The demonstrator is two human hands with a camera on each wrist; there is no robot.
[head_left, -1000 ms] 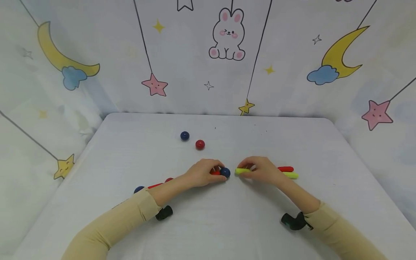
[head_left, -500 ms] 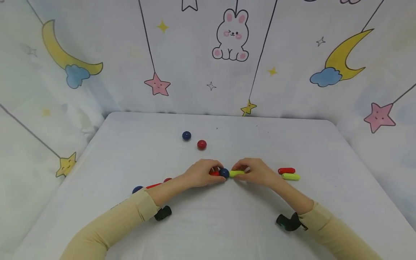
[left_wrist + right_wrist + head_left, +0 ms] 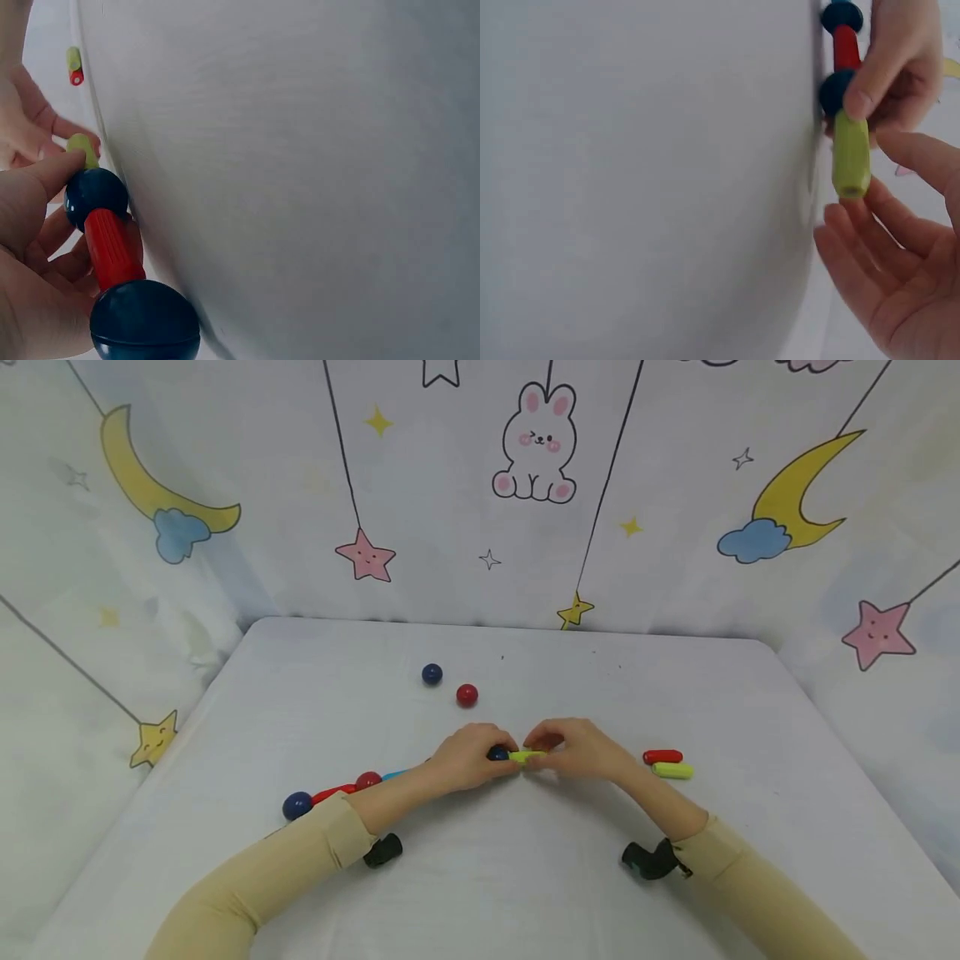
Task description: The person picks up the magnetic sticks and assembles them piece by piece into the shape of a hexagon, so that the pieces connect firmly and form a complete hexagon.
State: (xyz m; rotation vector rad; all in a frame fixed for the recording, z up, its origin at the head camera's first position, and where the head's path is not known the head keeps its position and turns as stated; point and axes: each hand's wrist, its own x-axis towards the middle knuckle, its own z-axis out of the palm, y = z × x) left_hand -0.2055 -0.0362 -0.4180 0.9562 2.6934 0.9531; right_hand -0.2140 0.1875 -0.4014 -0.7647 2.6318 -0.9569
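A chain of balls and rods lies across the table, partly hidden under my left forearm. Its left part shows a blue ball (image 3: 297, 806), a red rod (image 3: 332, 793), a red ball (image 3: 368, 781) and a bit of light-blue rod (image 3: 393, 775). My left hand (image 3: 465, 758) grips the blue ball (image 3: 836, 91) near the right end, its thumb over the joint with a yellow-green rod (image 3: 851, 154). Behind that ball come another red rod (image 3: 112, 251) and blue ball (image 3: 146, 322). Around the yellow-green rod's free end, my right hand (image 3: 907, 262) has its thumb and fingers spread apart.
Farther back on the white table lie a loose blue ball (image 3: 432, 674) and a loose red ball (image 3: 467, 696). To the right are a red rod (image 3: 663, 757) and a yellow-green rod (image 3: 672, 770), side by side. A patterned curtain (image 3: 420, 485) stands behind.
My right hand brought the yellow-green rod leftward against the blue ball, and its fingers have now come off it. The chain has slid left, and my left hand's grip now covers the ball.
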